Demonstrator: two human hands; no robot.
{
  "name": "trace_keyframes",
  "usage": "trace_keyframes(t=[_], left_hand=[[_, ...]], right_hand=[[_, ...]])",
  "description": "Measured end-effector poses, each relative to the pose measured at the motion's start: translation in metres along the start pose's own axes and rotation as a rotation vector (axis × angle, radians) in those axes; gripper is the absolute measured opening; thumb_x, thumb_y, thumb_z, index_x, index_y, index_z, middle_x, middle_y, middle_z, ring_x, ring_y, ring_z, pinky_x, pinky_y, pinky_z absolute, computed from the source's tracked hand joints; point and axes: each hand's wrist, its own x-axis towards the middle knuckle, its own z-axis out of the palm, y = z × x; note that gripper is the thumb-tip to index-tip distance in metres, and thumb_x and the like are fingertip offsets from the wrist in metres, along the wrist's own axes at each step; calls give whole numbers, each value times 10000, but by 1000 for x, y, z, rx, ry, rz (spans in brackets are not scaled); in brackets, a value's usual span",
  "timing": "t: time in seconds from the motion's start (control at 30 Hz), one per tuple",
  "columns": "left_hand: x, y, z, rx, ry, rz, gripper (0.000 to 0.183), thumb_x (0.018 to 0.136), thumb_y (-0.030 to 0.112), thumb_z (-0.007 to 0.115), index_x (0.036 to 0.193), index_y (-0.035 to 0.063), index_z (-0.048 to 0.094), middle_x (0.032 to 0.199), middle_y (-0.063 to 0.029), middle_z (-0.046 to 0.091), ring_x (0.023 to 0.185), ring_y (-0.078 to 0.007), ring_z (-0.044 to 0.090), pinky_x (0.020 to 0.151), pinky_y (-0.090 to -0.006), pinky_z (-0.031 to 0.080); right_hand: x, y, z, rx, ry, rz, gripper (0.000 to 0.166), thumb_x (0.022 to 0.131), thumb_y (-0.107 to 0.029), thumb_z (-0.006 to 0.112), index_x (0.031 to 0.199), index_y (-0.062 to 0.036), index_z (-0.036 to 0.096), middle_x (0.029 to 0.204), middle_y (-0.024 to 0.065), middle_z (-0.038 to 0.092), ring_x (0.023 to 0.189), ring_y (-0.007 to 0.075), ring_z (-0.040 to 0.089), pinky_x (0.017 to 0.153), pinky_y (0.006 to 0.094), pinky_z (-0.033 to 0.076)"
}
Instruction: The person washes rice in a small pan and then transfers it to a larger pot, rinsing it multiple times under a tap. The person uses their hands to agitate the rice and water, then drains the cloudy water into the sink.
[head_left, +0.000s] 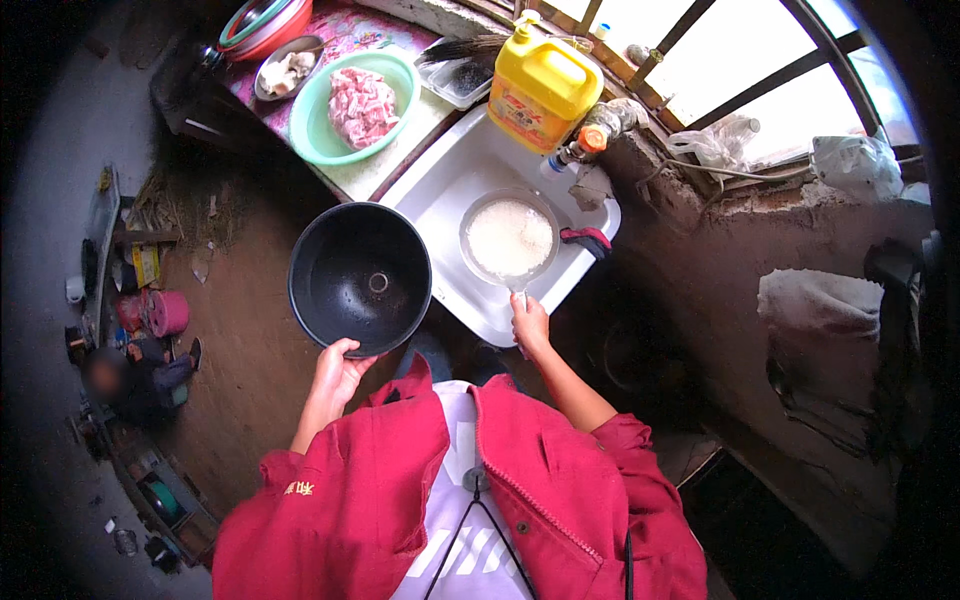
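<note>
My left hand (339, 375) grips the near rim of a dark, round cooking pot (352, 277), thumb over the edge. The pot's inside shows a few wet drops and a ring mark at its bottom. In my right hand (529, 325) is the handle of a round ladle or strainer (517, 283), its bowl over the white sink (465, 315). Pale grains that look like rice (510, 236) fill that bowl. The pot is beside the sink's left edge. A dark cloth with a red edge (588, 241) hangs over the sink's right rim.
Behind the sink stand a yellow detergent jug (546, 82) and a tap with an orange handle (592, 139). At the back left, a mint-green basin (409, 86) holds cut raw meat (363, 107), near a metal bowl (262, 91). Another person (142, 375) sits at far left.
</note>
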Motion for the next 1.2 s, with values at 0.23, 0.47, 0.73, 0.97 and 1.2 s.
trace_keyframes(t=[0.23,0.47,0.73,0.97,1.2], left_hand=[[-7,-9,3,-48,-15,-5,314,763,23,448,1041,-120,483,945,-235,606,820,-331,636,722,-317,563],[14,4,-3,-22,-64,-19,280,767,24,440,1002,-115,502,944,-225,606,834,-329,630,773,-362,556],[35,23,-1,28,-73,-11,310,754,30,451,1027,-114,475,970,-218,589,848,-320,620,804,-377,542],[41,26,-4,-2,-51,3,282,763,29,439,989,-130,495,944,-239,601,833,-336,628,795,-384,547],[41,22,-1,-14,-67,-33,339,751,16,453,1065,-113,469,964,-220,595,833,-337,624,752,-355,564]], right_hand=[[-24,-4,-26,-131,54,-45,355,890,-386,489,813,-43,539,508,17,474,356,127,453,329,298,362],[-28,-6,-34,-274,124,-22,393,881,-420,478,848,-39,563,559,71,532,407,182,516,404,335,405],[-26,-6,-33,-348,129,54,471,855,-473,467,1023,-56,606,831,189,643,725,334,632,667,436,474],[-35,-15,-32,-442,133,102,474,843,-488,470,1046,-81,605,954,196,635,925,370,596,783,457,454],[-41,-12,-39,-529,238,3,462,850,-489,471,924,-55,611,783,173,641,742,334,630,664,442,463]])
